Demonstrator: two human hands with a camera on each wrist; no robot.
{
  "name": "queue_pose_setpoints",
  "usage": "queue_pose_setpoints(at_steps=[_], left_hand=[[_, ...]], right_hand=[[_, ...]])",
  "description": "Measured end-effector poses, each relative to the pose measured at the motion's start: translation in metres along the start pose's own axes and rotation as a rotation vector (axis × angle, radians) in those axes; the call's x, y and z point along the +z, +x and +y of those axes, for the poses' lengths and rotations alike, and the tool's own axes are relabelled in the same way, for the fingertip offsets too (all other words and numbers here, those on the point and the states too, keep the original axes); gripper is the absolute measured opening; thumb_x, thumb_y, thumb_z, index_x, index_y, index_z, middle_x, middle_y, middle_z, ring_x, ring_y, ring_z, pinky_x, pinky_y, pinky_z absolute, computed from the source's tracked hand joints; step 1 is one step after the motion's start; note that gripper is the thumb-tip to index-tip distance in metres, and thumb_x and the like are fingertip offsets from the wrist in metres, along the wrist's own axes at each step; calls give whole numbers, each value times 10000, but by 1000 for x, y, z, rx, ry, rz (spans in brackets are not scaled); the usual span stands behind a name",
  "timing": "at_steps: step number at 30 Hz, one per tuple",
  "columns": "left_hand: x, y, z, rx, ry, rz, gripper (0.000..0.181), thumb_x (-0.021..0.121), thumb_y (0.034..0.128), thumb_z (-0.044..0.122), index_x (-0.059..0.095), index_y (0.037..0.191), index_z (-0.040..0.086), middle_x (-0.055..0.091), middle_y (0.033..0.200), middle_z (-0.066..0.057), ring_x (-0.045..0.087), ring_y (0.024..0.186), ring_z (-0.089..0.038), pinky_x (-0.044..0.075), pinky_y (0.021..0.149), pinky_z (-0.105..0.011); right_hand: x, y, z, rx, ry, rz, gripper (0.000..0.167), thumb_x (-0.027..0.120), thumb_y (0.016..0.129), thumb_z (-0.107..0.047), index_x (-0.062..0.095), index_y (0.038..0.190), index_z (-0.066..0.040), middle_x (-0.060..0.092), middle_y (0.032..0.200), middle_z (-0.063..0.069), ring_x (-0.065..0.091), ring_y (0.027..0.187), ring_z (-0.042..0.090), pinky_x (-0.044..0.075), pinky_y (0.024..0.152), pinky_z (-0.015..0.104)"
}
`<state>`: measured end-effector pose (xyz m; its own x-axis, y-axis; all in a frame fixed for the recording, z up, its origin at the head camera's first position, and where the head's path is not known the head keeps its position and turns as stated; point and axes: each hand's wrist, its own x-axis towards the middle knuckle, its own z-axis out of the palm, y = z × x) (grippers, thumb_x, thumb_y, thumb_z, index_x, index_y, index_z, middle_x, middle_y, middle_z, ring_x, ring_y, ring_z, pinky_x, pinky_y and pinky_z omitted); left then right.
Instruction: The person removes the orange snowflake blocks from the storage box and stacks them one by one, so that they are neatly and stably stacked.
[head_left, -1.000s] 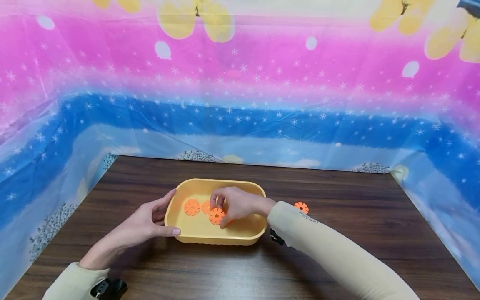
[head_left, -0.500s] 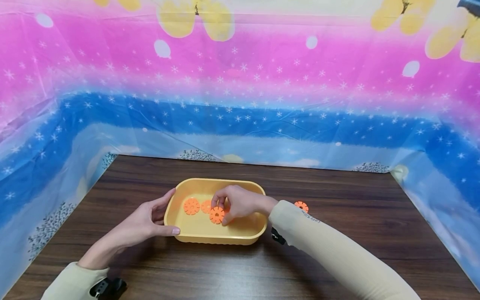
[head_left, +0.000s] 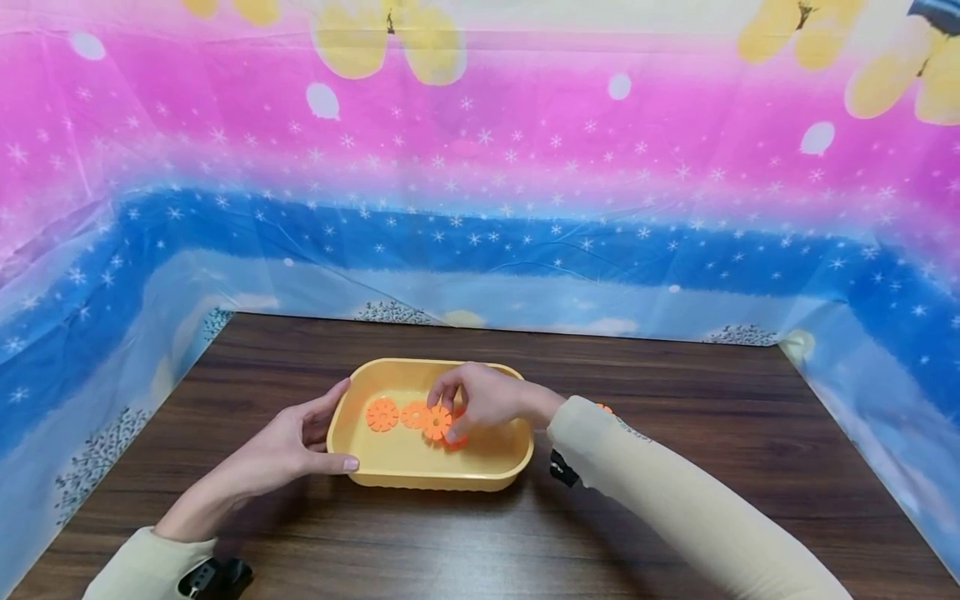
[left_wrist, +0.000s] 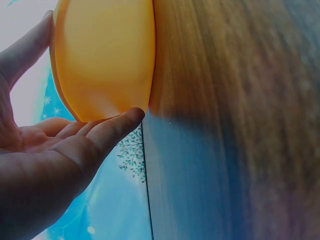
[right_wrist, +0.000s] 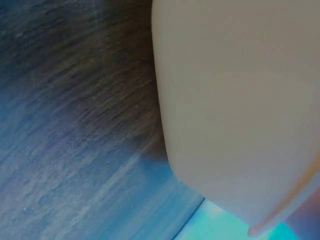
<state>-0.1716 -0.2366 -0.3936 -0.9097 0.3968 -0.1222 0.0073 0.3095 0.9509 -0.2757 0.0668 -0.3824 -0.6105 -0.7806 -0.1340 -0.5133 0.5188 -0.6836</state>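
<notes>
**Right hand [head_left: 482, 393] and its flat, round, orange notched disc [head_left: 429, 425] have shifted slightly back and rightward**

Since the previous head view, the right forearm has also slid a little to the right and now hides most of an orange disc on the table [head_left: 605, 408]; the left hand [head_left: 281, 442] has hardly moved.

Nearest are the two long cream sleeves [head_left: 690, 500], each with a small black device [head_left: 217, 577] at the wrist. Ahead of its sleeve, the left hand holds the left end of a yellow, rounded-rectangular tray [head_left: 431, 482] in a wide grip — thumb at the near corner, fingers along the outer end wall.

The right hand reaches over the tray's right end and pinches the notched disc between thumb and fingers, a narrow grip. That disc is inside the tray's outline, near the middle; whether it touches the floor of the tray I cannot tell. Just beside it on the left is a partly covered orange disc [head_left: 411, 414], and farther left a fully visible orange disc [head_left: 377, 414] lies flat. More orange [head_left: 454, 443] shows below the right thumb.

The tray rests on a dark brown, wood-grained table [head_left: 262, 375]. Beyond stands a printed cloth backdrop [head_left: 480, 179] — pale blue at the bottom, then blue, then pink, with white snowflakes and yellow shapes on top.
</notes>
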Motion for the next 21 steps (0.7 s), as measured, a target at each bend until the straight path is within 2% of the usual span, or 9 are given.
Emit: queue_pose_setpoints(at_steps=[4, 8, 21], left_hand=[[0, 0, -1, 8, -3, -3, 1119, 854, 874, 117, 79, 1681, 80, 269, 1638, -334, 514, 1374, -457, 580, 924, -306], [0, 0, -2, 17, 2, -4, 1120, 853, 873, 121, 78, 1679, 69, 289, 1631, -332, 512, 1380, -452, 575, 928, -296], [0, 0, -1, 21, 37, 1, 1117, 857, 874, 144, 85, 1677, 60, 312, 1627, -323, 503, 1390, -455, 571, 948, -297]], right_hand=[[-3, -4, -2, 7, 13, 13, 394, 895, 820, -76, 724, 1173, -113, 659, 946, 36, 517, 729, 174, 461, 685, 251], [-6, -9, -4, -6, 14, 27, 399, 900, 816, -80, 721, 1173, -92, 653, 942, 56, 512, 723, 176, 451, 671, 250], [-14, -22, -5, -45, 41, 56, 387, 904, 818, -103, 723, 1160, -102, 632, 899, 29, 520, 736, 300, 412, 638, 246]])
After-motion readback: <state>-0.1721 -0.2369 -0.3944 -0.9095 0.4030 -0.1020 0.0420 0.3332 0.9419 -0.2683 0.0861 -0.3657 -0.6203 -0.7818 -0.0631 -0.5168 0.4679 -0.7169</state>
